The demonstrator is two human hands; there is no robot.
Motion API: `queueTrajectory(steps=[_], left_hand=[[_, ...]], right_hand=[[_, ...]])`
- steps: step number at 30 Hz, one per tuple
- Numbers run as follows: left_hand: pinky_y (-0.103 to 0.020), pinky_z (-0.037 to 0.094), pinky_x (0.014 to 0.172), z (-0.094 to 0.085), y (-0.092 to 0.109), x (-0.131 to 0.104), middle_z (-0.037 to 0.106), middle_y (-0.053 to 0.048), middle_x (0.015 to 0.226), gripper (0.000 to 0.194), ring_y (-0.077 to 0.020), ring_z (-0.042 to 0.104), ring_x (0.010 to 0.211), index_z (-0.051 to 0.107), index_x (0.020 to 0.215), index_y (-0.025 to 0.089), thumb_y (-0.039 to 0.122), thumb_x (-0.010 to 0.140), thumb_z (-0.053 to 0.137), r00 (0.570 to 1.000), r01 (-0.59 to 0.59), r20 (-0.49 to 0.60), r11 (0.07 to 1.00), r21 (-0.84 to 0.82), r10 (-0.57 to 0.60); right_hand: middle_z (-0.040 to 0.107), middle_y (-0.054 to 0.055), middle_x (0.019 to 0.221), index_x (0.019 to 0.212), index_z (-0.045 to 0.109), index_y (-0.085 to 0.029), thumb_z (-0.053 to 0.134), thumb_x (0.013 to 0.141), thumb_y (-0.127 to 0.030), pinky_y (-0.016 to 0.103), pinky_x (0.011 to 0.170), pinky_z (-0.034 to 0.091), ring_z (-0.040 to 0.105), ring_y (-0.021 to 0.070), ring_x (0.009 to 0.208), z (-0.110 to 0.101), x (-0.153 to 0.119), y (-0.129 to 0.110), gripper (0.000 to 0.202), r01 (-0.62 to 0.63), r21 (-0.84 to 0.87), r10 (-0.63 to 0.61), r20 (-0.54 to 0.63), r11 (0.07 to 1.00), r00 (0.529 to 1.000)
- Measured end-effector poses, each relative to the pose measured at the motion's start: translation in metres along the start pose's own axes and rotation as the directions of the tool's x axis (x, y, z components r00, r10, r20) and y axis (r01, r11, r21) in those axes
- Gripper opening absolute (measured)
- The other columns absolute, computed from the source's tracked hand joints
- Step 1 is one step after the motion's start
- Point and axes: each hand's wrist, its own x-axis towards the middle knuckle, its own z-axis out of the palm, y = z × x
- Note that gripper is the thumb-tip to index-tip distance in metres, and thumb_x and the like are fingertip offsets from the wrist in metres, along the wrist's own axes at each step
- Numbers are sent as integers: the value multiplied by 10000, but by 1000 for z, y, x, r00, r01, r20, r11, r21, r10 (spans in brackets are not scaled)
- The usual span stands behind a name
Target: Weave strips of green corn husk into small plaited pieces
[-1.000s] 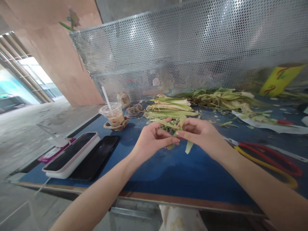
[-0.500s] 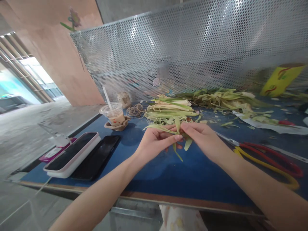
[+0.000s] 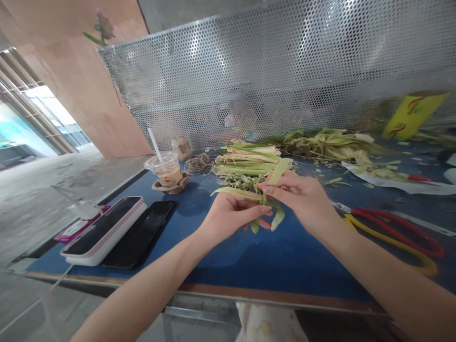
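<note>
Pale green leaf strips (image 3: 279, 172) cross one another between my two hands over the blue table. My left hand (image 3: 233, 213) pinches the strips near their crossing, thumb pointing right. On the right, my right hand (image 3: 297, 192) is closed on a strip that sticks up past its fingers. Loose strip ends hang below the fingers, one curling at the lower right. Just behind the hands lies a stack of cut green stalks (image 3: 245, 164), with small knotted green pieces (image 3: 242, 180) in front of it.
At left are a cup with a straw (image 3: 167, 171), a pink-edged phone (image 3: 103, 228), a black phone (image 3: 140, 235) and twine (image 3: 197, 163). Scissors with red and yellow handles (image 3: 395, 228) lie right, near the right forearm. Leaves (image 3: 324, 142) are heaped behind, below a perforated metal screen (image 3: 213, 71).
My right hand has shifted slightly right and up, and the upright strip now leans right. The hanging ends have changed shape, the lower right one now curling. The view has moved slightly.
</note>
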Motion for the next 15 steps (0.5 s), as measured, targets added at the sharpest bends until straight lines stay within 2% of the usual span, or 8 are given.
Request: queueTrajectory(steps=[4,7,11,13,15], left_hand=[[-218,493,520,2,0,-2,682,-41,670,164,-149,656,582,658,775,112,257,699,675,998,-51,28,998,-30,52],[-247,522,608,2,0,-3,668,-28,662,170,-147,659,581,636,767,111,265,705,671,995,-92,33,995,-32,93],[-263,541,619,3,1,-3,681,-45,754,177,-149,665,579,621,805,103,246,709,664,996,-92,12,992,-88,93],[-261,549,603,3,2,-3,680,-45,729,184,-152,663,582,626,804,94,230,692,678,997,-78,11,990,-121,80],[-248,550,602,3,3,-3,677,-36,697,162,-146,661,583,635,769,93,213,676,692,996,-83,6,987,-136,84]], right_hand=[[618,23,834,755,719,-230,659,710,-300,319,705,448,577,164,785,1,-1,-5,102,11,-38,-9,49,999,999],[617,27,836,748,716,-218,658,709,-297,328,705,444,578,170,782,3,-2,-7,106,-11,-48,13,61,999,998],[626,29,841,719,715,-224,672,691,-305,322,695,449,581,181,802,3,-3,-6,96,-7,-6,7,3,1000,1000],[628,28,823,703,708,-220,680,682,-317,306,677,452,581,179,800,3,-2,-6,103,-1,11,2,-22,1000,1000],[630,28,793,691,689,-204,665,698,-341,293,663,455,582,168,774,3,-1,-6,140,-24,5,24,4,1000,1000]])
